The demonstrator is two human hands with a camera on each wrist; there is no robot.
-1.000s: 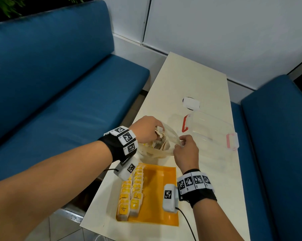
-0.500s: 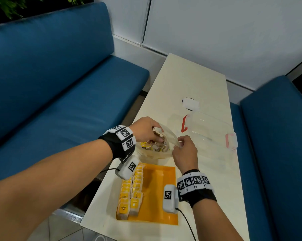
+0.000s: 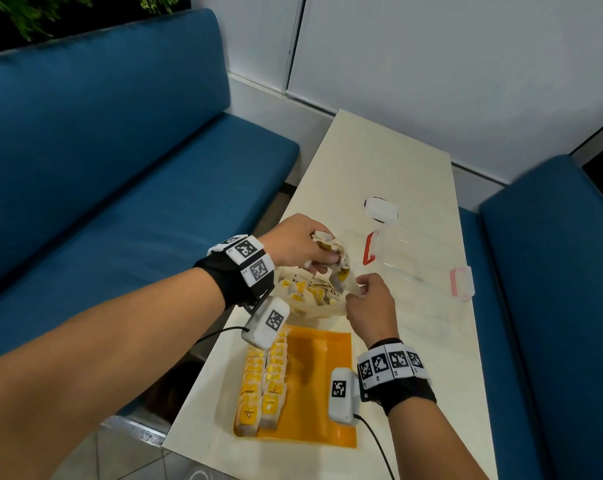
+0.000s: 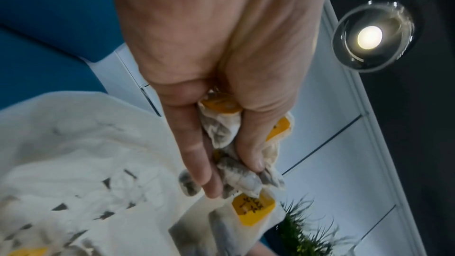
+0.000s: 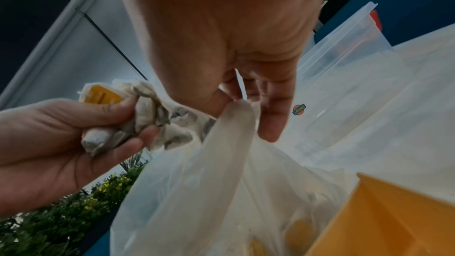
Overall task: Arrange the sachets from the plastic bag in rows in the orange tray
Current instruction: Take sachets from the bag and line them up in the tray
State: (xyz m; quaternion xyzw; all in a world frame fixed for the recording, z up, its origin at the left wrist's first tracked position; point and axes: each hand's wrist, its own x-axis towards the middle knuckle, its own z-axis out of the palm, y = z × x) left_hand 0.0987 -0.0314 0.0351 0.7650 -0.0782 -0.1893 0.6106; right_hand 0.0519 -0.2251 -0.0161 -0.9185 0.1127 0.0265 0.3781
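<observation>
The clear plastic bag lies on the table beyond the orange tray and holds several yellow-labelled sachets. My left hand grips a bunch of sachets just above the bag's mouth; in the left wrist view the sachets are clamped between thumb and fingers. My right hand pinches the bag's rim and holds it up. Two rows of sachets stand along the tray's left side.
A clear lidded container with red clips lies on the table right of the bag, and a small white object beyond it. Blue benches flank the narrow table. The tray's right half is bare.
My left hand has come up out of the bag with a bunch of sachets. My right hand stays at the bag's rim.
</observation>
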